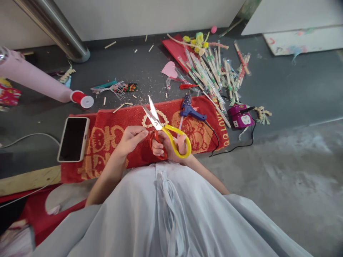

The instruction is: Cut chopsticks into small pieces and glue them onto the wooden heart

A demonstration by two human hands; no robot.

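Note:
My right hand holds a pair of scissors with one yellow and one red handle, thumb and fingers through the loops. Their blades are parted and point away from me. To the left, my left hand is closed in a pinch close to the scissors; what lies between its fingertips is too small to make out. Just beyond, a ring of small cream pieces lies on the red towel, partly hidden by the blades. A blue glue gun with a clear glue stick rests right of the scissors.
A phone lies on the towel's left end, near a spool of red thread and a pink bottle. Wrapped chopsticks and a pink paper heart lie beyond the towel. A purple box and black cord are at right.

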